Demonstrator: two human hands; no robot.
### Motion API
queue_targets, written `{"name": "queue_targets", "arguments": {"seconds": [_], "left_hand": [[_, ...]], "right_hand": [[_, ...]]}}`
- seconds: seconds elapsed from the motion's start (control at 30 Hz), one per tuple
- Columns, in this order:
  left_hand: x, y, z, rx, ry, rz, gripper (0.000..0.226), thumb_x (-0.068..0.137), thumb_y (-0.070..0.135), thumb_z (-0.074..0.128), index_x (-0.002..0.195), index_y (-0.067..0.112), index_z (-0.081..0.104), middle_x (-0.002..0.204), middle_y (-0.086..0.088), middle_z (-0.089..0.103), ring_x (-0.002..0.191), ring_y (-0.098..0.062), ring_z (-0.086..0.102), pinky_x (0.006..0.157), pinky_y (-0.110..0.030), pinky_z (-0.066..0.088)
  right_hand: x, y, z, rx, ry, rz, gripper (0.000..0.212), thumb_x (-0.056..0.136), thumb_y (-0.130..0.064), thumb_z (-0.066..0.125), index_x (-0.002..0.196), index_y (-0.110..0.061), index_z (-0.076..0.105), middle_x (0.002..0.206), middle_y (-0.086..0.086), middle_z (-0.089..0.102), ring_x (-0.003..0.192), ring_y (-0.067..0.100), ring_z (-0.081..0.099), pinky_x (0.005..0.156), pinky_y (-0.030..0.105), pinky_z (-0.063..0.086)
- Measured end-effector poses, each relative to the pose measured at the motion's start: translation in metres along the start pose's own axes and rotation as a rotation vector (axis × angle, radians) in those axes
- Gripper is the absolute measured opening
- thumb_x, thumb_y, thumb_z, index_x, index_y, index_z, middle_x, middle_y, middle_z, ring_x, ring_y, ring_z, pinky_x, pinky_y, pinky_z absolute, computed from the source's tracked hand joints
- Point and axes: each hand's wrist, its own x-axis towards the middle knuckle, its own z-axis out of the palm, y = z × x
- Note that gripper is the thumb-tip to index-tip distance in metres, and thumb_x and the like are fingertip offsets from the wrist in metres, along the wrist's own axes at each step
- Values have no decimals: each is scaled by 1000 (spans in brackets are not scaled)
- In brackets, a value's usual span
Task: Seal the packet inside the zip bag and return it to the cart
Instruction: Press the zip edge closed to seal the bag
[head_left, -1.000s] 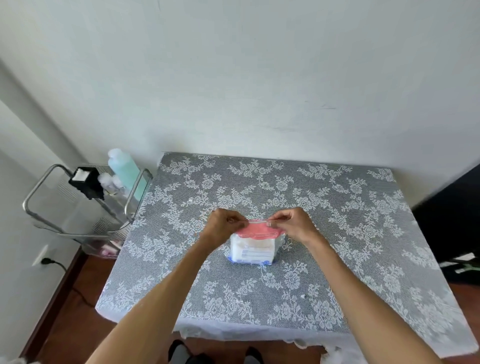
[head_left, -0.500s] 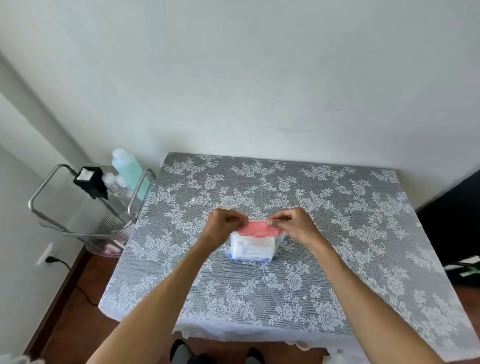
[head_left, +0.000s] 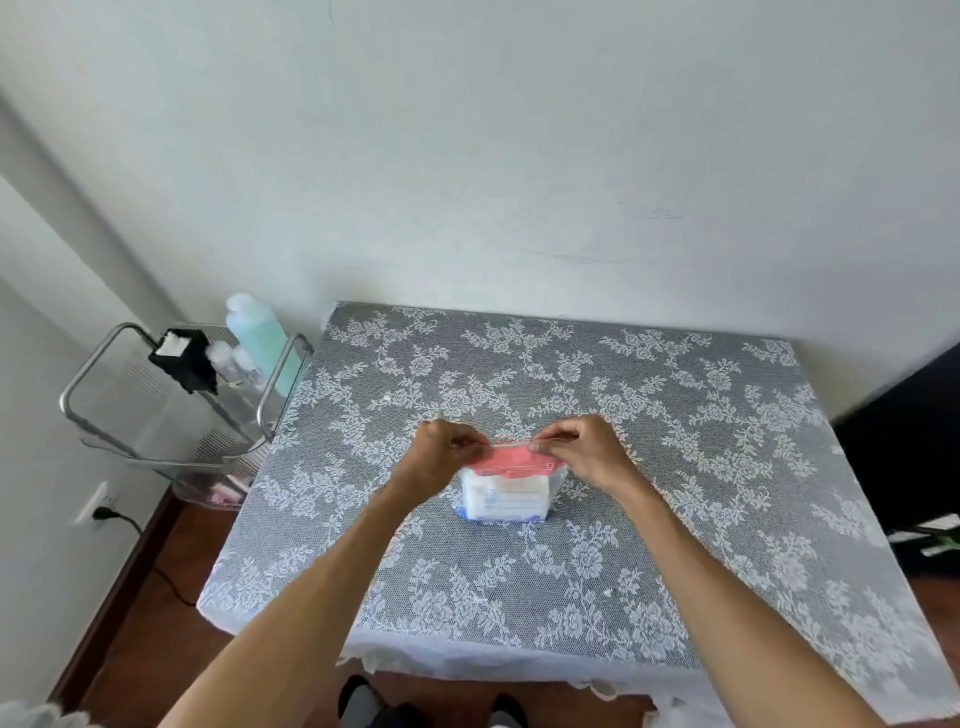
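A clear zip bag with a pink strip below its mouth stands on the lace-covered table near the middle. Inside it sits a white packet with blue print. My left hand pinches the top edge of the bag at its left end. My right hand pinches the same edge at its right end. The fingertips of both hands hide the corners of the zip. A metal-framed cart stands left of the table.
On the cart are a tall green bottle, small clear bottles and a black box. A wall socket with a plug sits low on the left. Dark furniture borders the table's right side.
Both hands stay on the bag's top edge with hardly any shift. The view has drifted slightly, so the cart appears a little further right.
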Motion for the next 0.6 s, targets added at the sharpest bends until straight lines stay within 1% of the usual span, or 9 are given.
{"name": "queue_targets", "arguments": {"seconds": [0.07,0.13,0.23,0.3,0.37,0.43,0.5,0.57,0.6], "left_hand": [[0,0,0,67,-26,37,12,87,17,69,96,13,75,86,6,73,77,-7,69,76,-21,58],[-1,2,0,108,-50,64,14,91,17,64,100,11,73,90,4,72,77,-4,67,78,-20,58],[-1,5,-2,84,1,100,14,91,15,65,102,11,73,89,6,71,79,-6,68,76,-16,56],[-2,5,-6,44,61,92,14,86,13,71,100,11,74,87,4,73,78,-6,69,74,-16,56],[-4,0,-9,5,99,70,13,82,9,75,95,10,74,84,4,74,75,-3,70,74,-18,57],[-7,-3,-10,22,110,77,11,82,7,74,93,9,74,82,5,73,74,0,70,74,-20,59],[-9,-4,-9,27,119,76,10,84,8,73,93,10,74,84,5,74,76,-1,70,75,-21,59],[-8,-2,-6,14,125,65,9,84,10,72,92,13,74,84,4,74,77,-2,70,75,-22,59],[-7,-1,-4,17,123,59,9,85,11,72,93,15,73,84,5,74,77,-2,70,75,-22,59]], "right_hand": [[0,-1,-1,-17,6,-7,10,75,-28,79,81,-30,71,74,-15,73,68,-3,68,58,16,56],[0,-2,-1,-29,11,-5,11,77,-24,78,84,-29,71,77,-14,73,68,-2,68,58,14,55],[0,-5,-2,-24,19,-15,13,79,-20,78,86,-28,71,84,-14,72,75,-1,67,59,11,53],[1,-7,-6,-25,23,-20,13,79,-19,77,87,-27,71,87,-11,73,81,5,69,62,15,55],[1,-6,-10,-51,17,-13,14,80,-19,76,92,-24,72,90,-7,73,84,11,70,67,21,58],[1,-8,-12,-98,-8,-10,21,80,-19,76,101,-22,71,93,-5,71,83,14,68,68,26,60],[1,-13,-7,-166,-40,-62,28,82,-20,75,109,-23,69,94,-6,67,81,15,66,67,29,60],[2,-24,2,-282,-38,-165,28,81,-28,76,108,-24,70,100,-5,68,84,15,65,73,35,59],[3,-30,8,-337,-31,-212,29,80,-37,74,106,-24,71,102,-4,69,83,13,64,74,35,58]]}}
